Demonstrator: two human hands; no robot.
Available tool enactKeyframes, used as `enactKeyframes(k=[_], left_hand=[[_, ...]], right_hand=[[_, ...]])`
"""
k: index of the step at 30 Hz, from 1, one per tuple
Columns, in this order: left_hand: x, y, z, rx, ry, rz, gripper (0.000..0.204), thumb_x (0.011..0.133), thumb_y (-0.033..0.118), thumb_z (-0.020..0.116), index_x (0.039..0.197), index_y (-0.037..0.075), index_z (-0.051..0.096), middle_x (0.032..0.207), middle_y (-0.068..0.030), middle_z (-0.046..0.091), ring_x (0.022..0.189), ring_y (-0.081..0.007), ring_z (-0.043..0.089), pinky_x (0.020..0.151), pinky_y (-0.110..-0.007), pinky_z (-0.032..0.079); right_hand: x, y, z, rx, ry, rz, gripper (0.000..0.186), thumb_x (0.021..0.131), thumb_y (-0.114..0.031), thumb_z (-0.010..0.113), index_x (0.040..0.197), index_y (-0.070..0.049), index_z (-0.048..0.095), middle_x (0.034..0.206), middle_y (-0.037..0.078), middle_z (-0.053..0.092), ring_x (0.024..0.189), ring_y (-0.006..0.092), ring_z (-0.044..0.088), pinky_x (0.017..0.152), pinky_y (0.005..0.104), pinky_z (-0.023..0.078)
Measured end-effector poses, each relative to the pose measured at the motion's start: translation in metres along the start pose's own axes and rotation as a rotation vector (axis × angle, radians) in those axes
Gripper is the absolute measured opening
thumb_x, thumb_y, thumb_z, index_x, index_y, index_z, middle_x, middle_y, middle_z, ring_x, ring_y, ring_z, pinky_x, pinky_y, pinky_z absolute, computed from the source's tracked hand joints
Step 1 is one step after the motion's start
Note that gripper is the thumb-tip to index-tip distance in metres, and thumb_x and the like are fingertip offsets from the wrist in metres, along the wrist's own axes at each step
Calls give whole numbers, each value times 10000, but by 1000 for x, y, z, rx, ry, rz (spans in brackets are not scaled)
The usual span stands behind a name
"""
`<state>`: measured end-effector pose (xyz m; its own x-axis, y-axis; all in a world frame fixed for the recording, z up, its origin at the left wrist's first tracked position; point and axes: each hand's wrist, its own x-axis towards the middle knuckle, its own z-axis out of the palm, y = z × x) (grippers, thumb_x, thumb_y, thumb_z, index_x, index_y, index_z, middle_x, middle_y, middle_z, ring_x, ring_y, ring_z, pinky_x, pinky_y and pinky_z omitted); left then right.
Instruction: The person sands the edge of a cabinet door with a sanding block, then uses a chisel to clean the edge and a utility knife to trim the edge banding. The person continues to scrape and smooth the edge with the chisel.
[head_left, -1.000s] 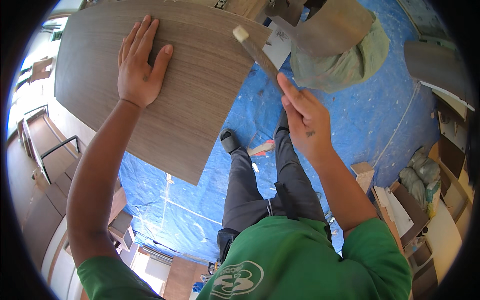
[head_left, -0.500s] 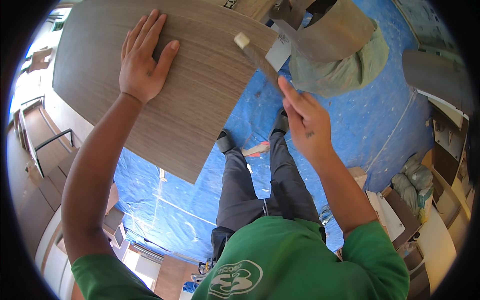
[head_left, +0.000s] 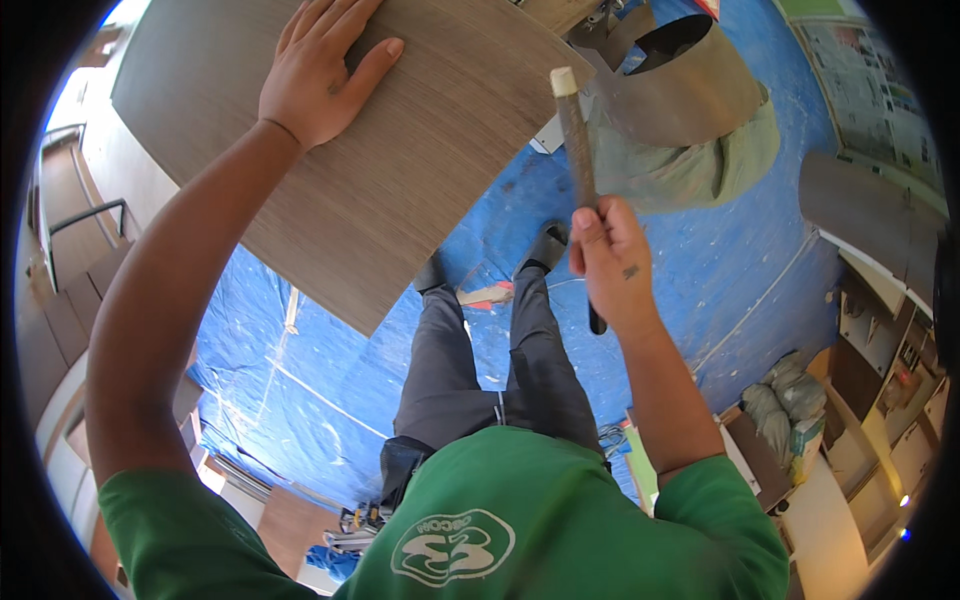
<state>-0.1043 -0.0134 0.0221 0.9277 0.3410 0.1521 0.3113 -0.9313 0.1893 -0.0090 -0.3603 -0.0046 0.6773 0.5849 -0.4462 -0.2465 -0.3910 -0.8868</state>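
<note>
My left hand lies flat on a grey-brown wood-grain panel, fingers stretched out and thumb apart; its fingertips reach the top edge of the view. Beyond the panel's right edge, my right hand is closed round a narrow brown bar-shaped tool. A cream tip crowns the tool, and its dark rounded lower end shows below my fist. The bar stands nearly upright in the view, close to the panel's right corner. I cannot tell whether it touches the panel.
Blue sheeting covers the floor around my feet. A curled brown sheet rests on a greenish sack at the upper right. Boards and grey bags are stacked at right. A small wood scrap lies between my feet.
My right hand has swung the tool more upright, its tip moving right from over the panel. My left hand, still flat on the panel, and the panel appear shifted as the view moved.
</note>
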Motion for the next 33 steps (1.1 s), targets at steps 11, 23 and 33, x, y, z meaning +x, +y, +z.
enactKeyframes(k=[11, 23, 33], left_hand=[[-4, -1, 0, -30, -48, -58, 653, 984, 317, 634, 1536, 9, 471, 1635, -219, 412, 1538, -411, 334, 1279, -514, 224], [2, 0, -1, -24, -68, -40, 666, 993, 335, 621, 1546, 1, 458, 1647, -223, 394, 1557, -398, 310, 1289, -516, 195], [0, 0, 1, -16, -67, -52, 657, 994, 343, 619, 1541, 13, 471, 1651, -218, 392, 1554, -407, 308, 1288, -513, 197]], right_hand=[[48, -8, 24, -222, 58, -72, 438, 1063, -362, 652, 824, 0, 585, 637, 59, 540, 603, 125, 505, 568, 327, 441], [48, -9, 19, -288, 104, -112, 428, 1054, -351, 659, 823, 0, 580, 635, 104, 539, 582, 163, 520, 550, 382, 436], [-6, 17, 17, -312, 97, -175, 464, 1053, -389, 656, 798, -14, 559, 653, 74, 527, 609, 142, 469, 568, 352, 424]])
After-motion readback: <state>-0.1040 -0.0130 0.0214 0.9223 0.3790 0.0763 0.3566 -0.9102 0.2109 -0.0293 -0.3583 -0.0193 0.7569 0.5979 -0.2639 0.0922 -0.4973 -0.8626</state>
